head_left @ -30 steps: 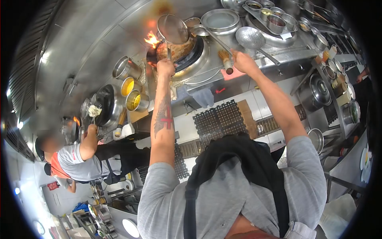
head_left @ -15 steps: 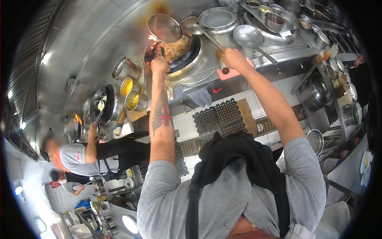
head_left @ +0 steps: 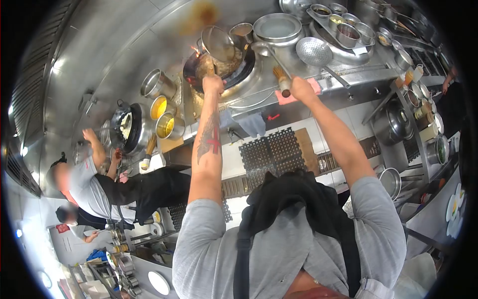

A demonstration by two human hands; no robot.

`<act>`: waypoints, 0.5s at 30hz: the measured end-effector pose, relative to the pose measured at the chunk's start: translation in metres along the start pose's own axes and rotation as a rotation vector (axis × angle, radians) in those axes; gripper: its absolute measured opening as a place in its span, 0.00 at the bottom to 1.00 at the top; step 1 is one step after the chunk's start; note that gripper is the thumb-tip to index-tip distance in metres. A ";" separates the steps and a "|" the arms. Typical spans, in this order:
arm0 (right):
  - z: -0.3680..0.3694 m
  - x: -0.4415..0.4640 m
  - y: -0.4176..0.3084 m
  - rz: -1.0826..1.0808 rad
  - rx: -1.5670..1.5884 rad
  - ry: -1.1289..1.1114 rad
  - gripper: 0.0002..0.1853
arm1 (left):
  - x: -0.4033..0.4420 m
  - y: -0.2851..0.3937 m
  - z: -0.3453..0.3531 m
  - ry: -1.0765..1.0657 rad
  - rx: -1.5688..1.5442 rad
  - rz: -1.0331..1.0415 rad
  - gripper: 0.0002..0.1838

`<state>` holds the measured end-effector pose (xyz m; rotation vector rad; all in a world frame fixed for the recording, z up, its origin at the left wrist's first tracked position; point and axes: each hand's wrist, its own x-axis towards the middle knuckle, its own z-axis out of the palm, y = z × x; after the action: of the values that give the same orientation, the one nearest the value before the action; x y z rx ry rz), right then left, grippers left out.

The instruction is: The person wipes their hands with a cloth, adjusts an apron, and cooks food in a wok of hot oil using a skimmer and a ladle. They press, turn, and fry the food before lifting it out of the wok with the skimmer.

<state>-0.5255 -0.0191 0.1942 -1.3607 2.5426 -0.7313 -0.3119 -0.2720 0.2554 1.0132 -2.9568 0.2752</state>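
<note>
My left hand (head_left: 213, 84) is closed around the handle of a round mesh strainer (head_left: 218, 44), which is over a dark wok (head_left: 239, 74). Brownish food lies in the wok, too blurred to name, and a small flame licks at its far left rim. My right hand (head_left: 301, 90) grips the long handle of a ladle (head_left: 279, 62). The ladle's bowl is near the wok's right side. Close to my right hand, a bamboo brush (head_left: 282, 82) lies by a pink cloth (head_left: 313, 85).
A perforated skimmer (head_left: 314, 52) and a metal basin (head_left: 277, 27) are at the back right, near sauce containers (head_left: 347, 35). Metal pots (head_left: 158, 84), two with yellow contents, stand left. A co-worker (head_left: 84, 182) stands at another wok (head_left: 134, 128).
The strainer and my left hand have moved right. The wok shows more of its inside and its flames are smaller. My right hand shifted slightly right and down. The co-worker's arm has risen.
</note>
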 end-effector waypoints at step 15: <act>-0.034 -0.009 0.025 0.044 0.306 0.269 0.22 | 0.038 0.016 0.020 0.034 -0.012 -0.084 0.15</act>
<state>-0.5511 0.0111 0.2104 -1.1700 2.5020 -1.3111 -0.3511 -0.2862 0.2352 1.1161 -2.8736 0.2705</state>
